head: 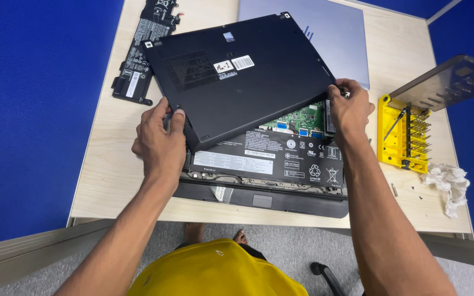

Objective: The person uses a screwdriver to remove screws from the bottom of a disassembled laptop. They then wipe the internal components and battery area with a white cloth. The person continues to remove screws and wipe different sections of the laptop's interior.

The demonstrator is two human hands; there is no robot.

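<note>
The black cover [237,77] is lifted off the open laptop [270,164] at mid-table, tilted up toward the far side. The left hand [159,140] pinches its near-left corner; the right hand [349,107] grips its right edge. It looks light, thin and a bit flexible — likely best held by opposite edges, as here — well clear of the green board [303,118] and battery [264,156] beneath.
</note>
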